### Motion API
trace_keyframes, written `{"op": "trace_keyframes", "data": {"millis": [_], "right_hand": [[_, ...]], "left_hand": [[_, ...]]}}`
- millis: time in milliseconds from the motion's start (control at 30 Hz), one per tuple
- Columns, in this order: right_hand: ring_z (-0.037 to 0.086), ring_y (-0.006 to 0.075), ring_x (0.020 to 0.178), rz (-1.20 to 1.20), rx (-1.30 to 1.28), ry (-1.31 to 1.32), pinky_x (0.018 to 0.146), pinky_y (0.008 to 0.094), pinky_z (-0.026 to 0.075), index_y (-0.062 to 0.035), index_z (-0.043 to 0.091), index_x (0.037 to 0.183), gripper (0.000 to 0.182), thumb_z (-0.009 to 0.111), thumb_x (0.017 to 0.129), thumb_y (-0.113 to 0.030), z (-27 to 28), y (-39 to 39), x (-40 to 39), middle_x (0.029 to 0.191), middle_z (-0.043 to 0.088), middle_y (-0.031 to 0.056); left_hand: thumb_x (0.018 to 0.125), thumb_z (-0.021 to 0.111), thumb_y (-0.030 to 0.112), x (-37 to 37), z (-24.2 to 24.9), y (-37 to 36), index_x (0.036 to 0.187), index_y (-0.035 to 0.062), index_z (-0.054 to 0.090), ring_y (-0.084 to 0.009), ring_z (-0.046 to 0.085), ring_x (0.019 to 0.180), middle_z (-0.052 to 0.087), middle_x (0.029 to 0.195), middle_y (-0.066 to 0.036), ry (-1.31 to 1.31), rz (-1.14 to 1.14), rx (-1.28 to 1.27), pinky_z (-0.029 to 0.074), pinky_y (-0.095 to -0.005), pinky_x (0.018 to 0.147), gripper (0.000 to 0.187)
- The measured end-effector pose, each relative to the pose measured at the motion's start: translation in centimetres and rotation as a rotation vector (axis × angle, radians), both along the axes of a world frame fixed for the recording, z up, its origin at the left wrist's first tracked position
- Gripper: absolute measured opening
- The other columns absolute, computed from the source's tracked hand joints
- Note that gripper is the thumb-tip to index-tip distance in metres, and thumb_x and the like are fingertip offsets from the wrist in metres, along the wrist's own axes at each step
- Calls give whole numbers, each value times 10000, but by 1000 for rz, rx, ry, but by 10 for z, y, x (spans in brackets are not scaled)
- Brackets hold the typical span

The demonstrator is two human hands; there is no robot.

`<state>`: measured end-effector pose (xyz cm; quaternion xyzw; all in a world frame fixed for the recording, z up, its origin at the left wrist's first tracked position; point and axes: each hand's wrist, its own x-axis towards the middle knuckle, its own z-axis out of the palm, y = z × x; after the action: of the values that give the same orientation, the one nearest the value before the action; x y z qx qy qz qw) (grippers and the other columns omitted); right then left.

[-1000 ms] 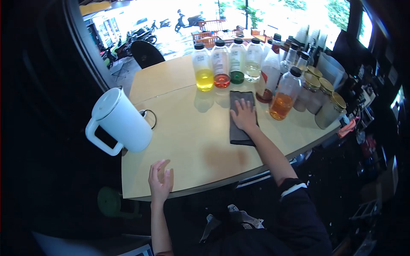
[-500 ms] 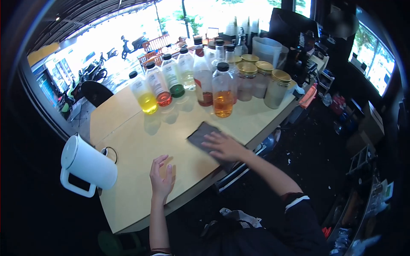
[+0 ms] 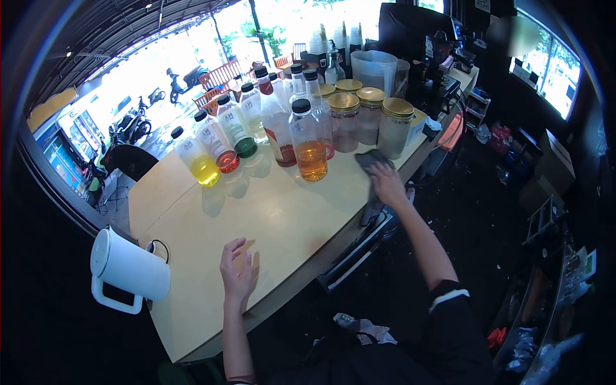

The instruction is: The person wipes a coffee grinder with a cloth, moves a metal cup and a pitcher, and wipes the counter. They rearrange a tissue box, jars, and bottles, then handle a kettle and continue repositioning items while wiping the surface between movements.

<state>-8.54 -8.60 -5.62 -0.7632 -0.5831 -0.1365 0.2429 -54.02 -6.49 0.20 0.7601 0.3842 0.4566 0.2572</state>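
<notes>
My right hand holds a dark grey cloth against the tabletop by the table's right edge, in front of the gold-lidded jars. Part of the cloth trails over that edge below the hand. Near the front of the table is my left hand, open with thumb and fingers apart and nothing in it. A bottle of orange liquid with a black cap stands upright to the left of the cloth. The nearest jar is just beyond my right fingers.
Bottles with yellow, red and green liquid line the far side of the table. A white electric kettle sits at the left edge. Behind the jars are a plastic pitcher and stacked cups.
My right hand has slid the cloth right and away from me, from mid-table to beside the jars. The view has shifted slightly. My left hand stays nearly where it was.
</notes>
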Motion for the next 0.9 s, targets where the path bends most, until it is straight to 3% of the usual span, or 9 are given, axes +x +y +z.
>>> {"op": "trace_keyframes", "data": {"millis": [33, 100, 167, 233, 300, 333, 500, 700, 900], "right_hand": [[494, 386, 1181, 27, 145, 32, 1002, 464, 385, -69, 528, 1238, 414, 419, 945, -340, -8, -11, 11, 1251, 537, 223], [593, 434, 973, -272, -234, 311, 859, 496, 469, -14, 554, 1123, 331, 414, 958, -265, 34, -38, 7, 1031, 621, 263], [609, 461, 836, -344, 39, 348, 747, 542, 483, 18, 543, 1041, 306, 420, 962, -250, 66, -48, -4, 880, 640, 262], [587, 414, 1023, -213, 86, 525, 892, 474, 454, -9, 533, 1132, 341, 426, 958, -281, 81, -40, -6, 1093, 609, 263], [485, 384, 1201, 292, 381, 371, 1005, 472, 373, -70, 465, 1307, 460, 423, 957, -365, 74, -17, -11, 1306, 499, 232], [333, 343, 1340, 248, 137, 222, 1086, 513, 243, -150, 371, 1415, 545, 400, 953, -437, 65, -5, -7, 1462, 348, 153], [267, 365, 1371, 22, -318, 16, 1088, 573, 194, -192, 345, 1433, 579, 366, 938, -490, 28, 25, -41, 1493, 307, 113], [218, 395, 1378, 420, -417, -78, 1087, 594, 168, -166, 324, 1438, 574, 386, 940, -444, 29, -10, -207, 1492, 284, 133], [266, 387, 1362, 560, -403, -76, 1088, 582, 186, -265, 331, 1435, 504, 306, 963, -442, 35, 129, -304, 1387, 428, 194]], "left_hand": [[864, 565, 99, -8, -1, 0, 1131, 24, 558, -232, 570, 1069, 591, 1126, -110, 1, 9, 2, 460, -363, 886, 277], [873, 562, 104, -27, -3, -2, 1132, 24, 558, -228, 566, 1080, 588, 1133, -106, -36, 71, -34, 460, -359, 892, 271], [881, 559, 113, -40, -3, -5, 1132, 23, 558, -226, 566, 1081, 587, 1135, -103, -49, 108, -51, 462, -358, 888, 267], [884, 557, 117, -51, -3, -8, 1134, 23, 557, -226, 567, 1080, 586, 1132, -105, -77, 132, -64, 466, -358, 885, 267], [885, 555, 116, -59, 0, -12, 1137, 23, 557, -223, 567, 1080, 585, 1133, -106, -80, 167, -56, 464, -354, 885, 269], [885, 554, 114, -65, 1, -16, 1140, 24, 556, -220, 567, 1080, 585, 1133, -107, -83, 177, -46, 463, -351, 886, 271], [887, 547, 110, -114, 0, -40, 1146, 15, 553, -217, 565, 1082, 583, 1134, -110, -112, 304, -31, 456, -344, 893, 276], [896, 539, 112, -185, -14, -82, 1147, 7, 548, -222, 568, 1077, 582, 1137, -119, -152, 541, -27, 453, -344, 897, 272], [905, 541, 117, -237, -15, -138, 1145, -6, 538, -226, 572, 1065, 577, 1139, -128, -153, 706, -30, 454, -340, 899, 270]]}}
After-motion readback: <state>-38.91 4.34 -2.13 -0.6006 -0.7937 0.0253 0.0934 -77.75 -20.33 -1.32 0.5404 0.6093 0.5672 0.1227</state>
